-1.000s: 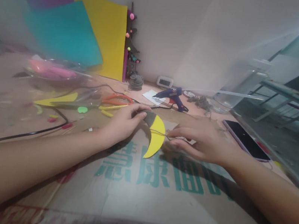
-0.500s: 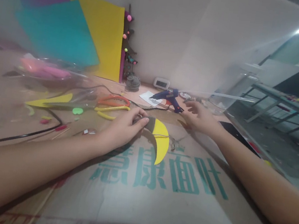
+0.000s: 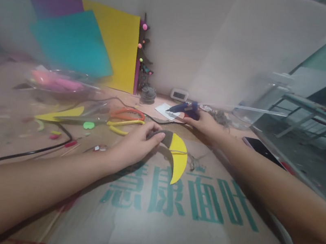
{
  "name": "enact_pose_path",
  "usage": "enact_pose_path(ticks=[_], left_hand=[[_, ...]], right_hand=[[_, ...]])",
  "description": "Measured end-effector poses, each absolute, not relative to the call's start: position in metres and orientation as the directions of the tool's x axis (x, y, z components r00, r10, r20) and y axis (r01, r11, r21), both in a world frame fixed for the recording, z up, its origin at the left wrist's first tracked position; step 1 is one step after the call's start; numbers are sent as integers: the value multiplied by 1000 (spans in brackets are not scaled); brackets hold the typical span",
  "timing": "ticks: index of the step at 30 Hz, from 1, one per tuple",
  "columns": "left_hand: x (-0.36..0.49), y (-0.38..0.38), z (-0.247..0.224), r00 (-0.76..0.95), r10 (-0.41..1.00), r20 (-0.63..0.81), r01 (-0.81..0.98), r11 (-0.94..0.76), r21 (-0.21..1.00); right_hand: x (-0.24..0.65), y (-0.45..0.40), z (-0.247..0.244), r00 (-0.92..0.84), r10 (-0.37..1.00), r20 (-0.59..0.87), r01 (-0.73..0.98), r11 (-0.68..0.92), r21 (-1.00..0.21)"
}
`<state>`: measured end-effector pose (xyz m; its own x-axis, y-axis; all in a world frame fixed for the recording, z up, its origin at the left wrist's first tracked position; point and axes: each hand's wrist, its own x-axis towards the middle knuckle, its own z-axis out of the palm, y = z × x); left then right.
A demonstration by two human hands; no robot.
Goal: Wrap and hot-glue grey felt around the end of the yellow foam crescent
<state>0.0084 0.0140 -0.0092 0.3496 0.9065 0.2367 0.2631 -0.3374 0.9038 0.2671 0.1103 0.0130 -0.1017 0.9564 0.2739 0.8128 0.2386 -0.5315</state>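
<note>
Between the thumb and fingers of my left hand [image 3: 144,139] is a yellow crescent [image 3: 178,161], a flat cutout. Its upper end is wrapped in dark grey yarn [image 3: 166,138], and a strand crosses the yellow part to loose yarn [image 3: 195,162] on the right. My right hand [image 3: 203,122] is closed around the handle of a blue hot glue gun [image 3: 183,108], hiding most of the handle. The gun's nozzle points left over a small white paper [image 3: 165,110]. Scissors with orange and yellow handles [image 3: 126,120] lie left of the crescent.
Coloured sheets [image 3: 73,42] lean on the wall beside a dark decorated branch [image 3: 144,57]. A ball of grey yarn [image 3: 148,94] and a small white digital clock [image 3: 179,95] stand at the back. A phone [image 3: 263,151] lies right. A black cord [image 3: 21,155] crosses the left side.
My right hand has moved left onto the glue gun and closed around its handle. My left hand still holds the crescent; the whole view has shifted slightly.
</note>
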Motion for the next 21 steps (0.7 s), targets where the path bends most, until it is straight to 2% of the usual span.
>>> enact_pose_path(ticks=[9, 17, 21], left_hand=[[9, 14, -7, 358, 910, 211, 214, -299, 930], [8, 13, -4, 343, 919, 193, 253, -288, 924], [8, 13, -3, 344, 919, 194, 275, -296, 915]], right_hand=[[262, 107, 20, -32, 938, 345, 803, 230, -550], [269, 74, 34, -20, 964, 266, 722, 198, -663], [260, 48, 39, 15, 990, 143, 668, 96, -738]])
